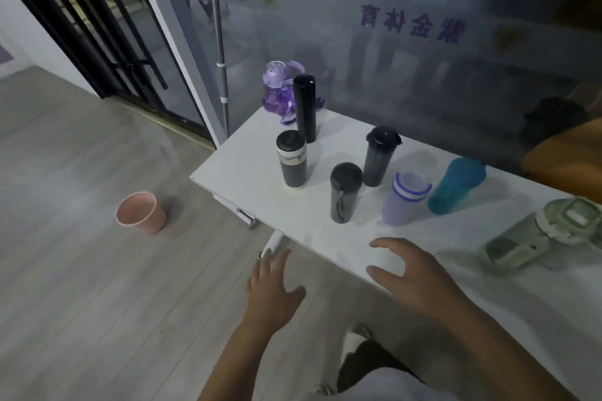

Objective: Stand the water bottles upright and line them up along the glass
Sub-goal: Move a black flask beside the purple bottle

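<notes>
Several bottles stand upright on the white table beside the glass wall. A purple bottle and a tall black flask are nearest the glass at the far end. A black-and-white tumbler, a dark tumbler, a grey flip-lid bottle, a pale lilac bottle, a teal bottle and a green bottle stand further out. My left hand hovers open off the table's edge. My right hand is spread open over the table's near edge, holding nothing.
A pink bucket stands on the wooden floor to the left. A metal pole leans by the glass at the table's far corner. A black-framed door is at the back left. An orange object lies at the right edge.
</notes>
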A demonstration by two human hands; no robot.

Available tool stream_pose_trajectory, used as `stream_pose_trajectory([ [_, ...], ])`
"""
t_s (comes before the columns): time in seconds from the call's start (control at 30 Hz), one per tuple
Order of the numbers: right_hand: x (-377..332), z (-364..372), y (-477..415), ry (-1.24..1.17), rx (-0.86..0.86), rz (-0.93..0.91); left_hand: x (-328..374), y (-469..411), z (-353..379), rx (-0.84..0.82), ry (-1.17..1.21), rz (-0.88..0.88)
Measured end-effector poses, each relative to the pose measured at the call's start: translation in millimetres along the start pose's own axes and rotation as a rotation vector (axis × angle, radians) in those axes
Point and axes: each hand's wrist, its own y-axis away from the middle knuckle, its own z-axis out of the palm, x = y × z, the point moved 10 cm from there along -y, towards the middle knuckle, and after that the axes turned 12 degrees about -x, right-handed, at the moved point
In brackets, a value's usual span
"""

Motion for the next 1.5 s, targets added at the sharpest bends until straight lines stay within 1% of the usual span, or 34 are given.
stream_pose_trajectory([
  [0.13, -45.0, -29.2, -30.7, -0.109, 0.041, -0.052, -5.1, -29.8, -37.7, 0.026, 0.028, -0.003],
  [0.27, -84.5, -58.6, -84.9, -0.19, 0.064, -0.125, -8.0, -67.0, -82.5, 0.053, -0.036, 0.004],
  [0.37, -113.8, -82.0, -138.6, -0.202, 0.08, -0.187, -9.2, -99.4, -115.8, 0.049, -0.11, 0.007],
  [0.43, -130.1, -99.4, -182.0, -0.145, 0.093, -0.22, -12.6, -122.6, -136.1, 0.042, -0.172, -0.018],
  [0.6, -149.7, -131.1, -298.4, 0.002, 0.105, -0.189, -27.3, -183.5, -158.1, -0.044, -0.29, -0.093],
  [0.7, -151.0, -136.9, -356.0, 0.0, 0.117, -0.154, -35.8, -215.9, -159.4, -0.107, -0.327, -0.109],
  [0.83, -148.2, -134.8, -414.6, 0.001, 0.159, -0.086, -39.8, -255.0, -157.3, -0.199, -0.353, -0.076],
  [1.0, -144.0, -128.6, -450.7, -0.103, 0.275, -0.015, -50.1, -326.0, -177.3, -0.279, -0.459, -0.001],
  [1.17, -136.7, -125.7, -452.4, -0.226, 0.458, 0.102, -48.9, -387.8, -207.3, -0.323, -0.51, 0.138],
  [1.33, -135.5, -132.4, -458.0, -0.3, 0.619, 0.223, -50.6, -426.9, -223.6, -0.368, -0.601, 0.27],
  [1.5, -144.9, -140.9, -480.0, -0.286, 0.689, 0.258, -58.1, -446.6, -225.5, -0.395, -0.682, 0.372],
])
